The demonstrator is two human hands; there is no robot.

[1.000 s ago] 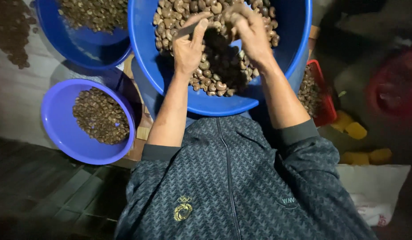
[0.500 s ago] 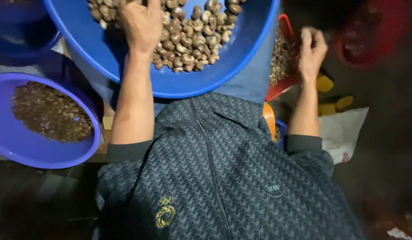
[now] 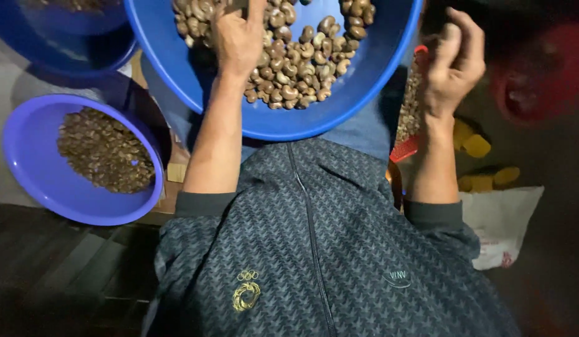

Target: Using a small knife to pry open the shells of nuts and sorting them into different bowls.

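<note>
A big blue basin (image 3: 339,128) of unshelled cashew nuts (image 3: 296,62) rests on my lap. My left hand (image 3: 238,39) lies knuckles-up on the nuts at the top of the basin; its fingertips are cut off by the frame edge, so what they hold is hidden. My right hand (image 3: 455,59) hovers to the right of the basin, above a red basket (image 3: 405,148) of brown pieces. Its fingers are spread and nothing shows between them.
A purple basin (image 3: 27,168) with small brown pieces (image 3: 105,150) sits at my left. Another blue basin (image 3: 52,56) is behind it. Yellow lumps (image 3: 477,146), a white bag (image 3: 505,224) and a blurred red round container (image 3: 545,68) lie at my right.
My right hand left the blue basin, swung right over the red basket with fingers closed, and now has them spread. My left hand stayed on the nuts.
</note>
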